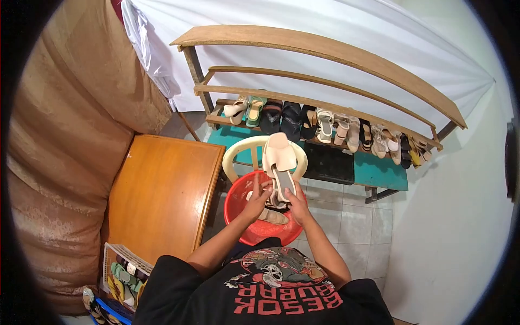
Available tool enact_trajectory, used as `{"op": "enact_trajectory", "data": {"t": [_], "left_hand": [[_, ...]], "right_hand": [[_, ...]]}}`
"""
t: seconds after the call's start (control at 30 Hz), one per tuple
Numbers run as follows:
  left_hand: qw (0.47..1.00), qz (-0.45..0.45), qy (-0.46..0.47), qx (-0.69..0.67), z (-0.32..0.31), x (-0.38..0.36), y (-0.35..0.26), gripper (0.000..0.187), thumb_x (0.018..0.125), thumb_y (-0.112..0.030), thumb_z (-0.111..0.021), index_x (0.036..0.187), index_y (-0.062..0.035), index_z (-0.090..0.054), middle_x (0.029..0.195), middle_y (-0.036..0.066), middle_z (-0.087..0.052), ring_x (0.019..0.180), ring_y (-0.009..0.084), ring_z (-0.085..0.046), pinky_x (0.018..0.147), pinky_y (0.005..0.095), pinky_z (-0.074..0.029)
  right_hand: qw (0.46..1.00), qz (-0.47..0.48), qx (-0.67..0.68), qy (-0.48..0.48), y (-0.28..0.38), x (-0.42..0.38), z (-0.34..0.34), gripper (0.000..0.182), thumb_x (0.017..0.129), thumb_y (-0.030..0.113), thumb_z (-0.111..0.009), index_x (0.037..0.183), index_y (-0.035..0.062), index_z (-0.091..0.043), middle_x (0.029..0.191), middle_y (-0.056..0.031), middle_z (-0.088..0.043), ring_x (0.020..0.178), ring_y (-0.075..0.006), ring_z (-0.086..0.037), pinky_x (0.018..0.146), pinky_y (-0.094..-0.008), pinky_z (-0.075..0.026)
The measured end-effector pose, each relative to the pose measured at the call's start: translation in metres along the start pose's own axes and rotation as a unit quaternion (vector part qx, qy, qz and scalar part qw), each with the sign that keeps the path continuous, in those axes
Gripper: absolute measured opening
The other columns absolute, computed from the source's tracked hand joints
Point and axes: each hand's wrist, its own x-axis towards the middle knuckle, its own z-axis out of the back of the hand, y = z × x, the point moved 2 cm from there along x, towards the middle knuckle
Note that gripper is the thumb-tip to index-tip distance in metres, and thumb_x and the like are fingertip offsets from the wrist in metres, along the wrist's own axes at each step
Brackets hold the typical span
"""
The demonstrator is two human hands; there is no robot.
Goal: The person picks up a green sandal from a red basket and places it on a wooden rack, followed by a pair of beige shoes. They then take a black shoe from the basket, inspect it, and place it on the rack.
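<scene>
Above the red basket (234, 208), pale sandals (279, 153) are gripped by the left hand (257, 202) and right hand (297, 206), with other shoes (274, 217) left inside it and a row of footwear (325, 125) already lined up beyond it.

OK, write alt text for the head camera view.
A person's left hand and right hand hold pale beige sandals with grey insoles over a round red plastic basket of shoes, in front of a cream plastic chair back. Beyond, assorted shoes line a long wooden rack; a glossy orange-brown wooden table stands left.
</scene>
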Motion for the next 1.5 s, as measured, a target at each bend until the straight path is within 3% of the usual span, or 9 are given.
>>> {"op": "enact_trajectory", "data": {"t": [0.1,0.43,0.7,0.93,1.03,1.2,1.27,1.37,1.5], "left_hand": [[0.999,0.019,0.034,0.026,-0.010,0.005,-0.022,0.062,0.101,-0.031,-0.055,0.152,-0.0036,-0.033,0.142,0.014,-0.047,0.129,0.0215,-0.045,0.111,0.0322,-0.031],[0.992,0.055,0.094,0.057,-0.011,-0.007,-0.042,0.084,0.103,-0.037,-0.047,0.156,-0.0022,0.008,0.163,0.019,-0.008,0.150,0.0257,-0.015,0.119,0.0330,-0.017],[0.999,0.013,0.032,0.027,0.004,-0.023,-0.012,0.083,0.104,-0.037,-0.040,0.154,-0.0090,0.020,0.164,0.013,0.011,0.150,0.0254,-0.003,0.121,0.0379,-0.010],[0.996,-0.021,0.005,0.088,0.035,-0.015,-0.013,0.082,0.104,-0.038,-0.039,0.155,-0.0093,0.018,0.164,0.013,0.008,0.150,0.0243,-0.005,0.121,0.0368,-0.011],[0.997,0.007,0.006,0.072,0.049,-0.011,-0.027,0.085,0.102,-0.041,-0.042,0.155,-0.0066,0.016,0.164,0.017,0.009,0.151,0.0268,-0.001,0.120,0.0376,-0.011],[0.999,0.006,0.037,-0.029,0.070,0.005,-0.044,0.079,0.101,-0.034,-0.043,0.158,-0.0124,0.006,0.163,0.011,-0.009,0.149,0.0228,-0.016,0.119,0.0358,-0.016],[0.998,-0.002,0.048,-0.051,0.080,0.011,-0.050,0.083,0.100,-0.035,-0.046,0.158,-0.0126,0.009,0.163,0.011,-0.008,0.148,0.0230,-0.016,0.120,0.0358,-0.015],[0.993,0.017,0.098,-0.064,0.095,0.022,-0.051,0.084,0.099,-0.034,-0.043,0.156,-0.0053,0.013,0.164,0.016,0.007,0.152,0.0251,0.001,0.120,0.0345,-0.008],[0.989,0.011,0.125,-0.075,0.105,0.032,-0.060,0.085,0.099,-0.033,-0.043,0.155,-0.0036,0.013,0.164,0.016,0.009,0.152,0.0254,0.002,0.121,0.0344,-0.007]], "right_hand": [[0.997,0.041,-0.063,0.036,0.008,0.003,-0.002,0.046,0.100,0.031,-0.055,0.141,0.0150,-0.041,0.131,-0.0047,-0.052,0.121,-0.0166,-0.049,0.098,-0.0371,-0.043],[0.993,0.068,-0.068,0.073,0.034,-0.022,-0.037,0.047,0.100,0.026,-0.054,0.139,0.0030,-0.040,0.131,-0.0119,-0.052,0.122,-0.0201,-0.050,0.104,-0.0343,-0.038],[0.992,0.085,-0.090,-0.009,-0.002,-0.021,-0.060,0.041,0.102,0.035,-0.049,0.126,0.0017,-0.045,0.113,-0.0145,-0.055,0.106,-0.0205,-0.052,0.095,-0.0368,-0.041],[0.998,0.035,0.033,0.038,0.009,-0.004,-0.095,0.046,0.102,0.034,-0.048,0.134,0.0008,-0.041,0.121,-0.0143,-0.049,0.114,-0.0216,-0.049,0.101,-0.0339,-0.038],[0.994,0.067,-0.069,0.056,0.007,0.005,-0.106,0.045,0.102,0.033,-0.046,0.134,0.0014,-0.041,0.127,-0.0150,-0.044,0.118,-0.0225,-0.047,0.102,-0.0343,-0.037],[0.988,0.082,-0.114,0.057,-0.005,0.021,-0.124,0.041,0.103,0.033,-0.043,0.132,0.0035,-0.042,0.126,-0.0134,-0.045,0.116,-0.0211,-0.047,0.103,-0.0345,-0.037],[0.997,0.040,0.049,0.048,0.000,0.023,-0.134,0.050,0.103,0.031,-0.047,0.144,0.0045,-0.036,0.135,-0.0099,-0.050,0.125,-0.0193,-0.048,0.107,-0.0347,-0.036],[0.995,0.043,0.089,0.032,0.003,0.027,-0.150,0.048,0.102,0.030,-0.048,0.143,0.0056,-0.038,0.133,-0.0085,-0.051,0.124,-0.0180,-0.049,0.106,-0.0351,-0.037],[0.988,0.017,0.155,0.015,0.007,0.034,-0.166,0.045,0.101,0.027,-0.047,0.140,0.0059,-0.040,0.131,-0.0075,-0.052,0.123,-0.0173,-0.049,0.105,-0.0349,-0.038]]}}
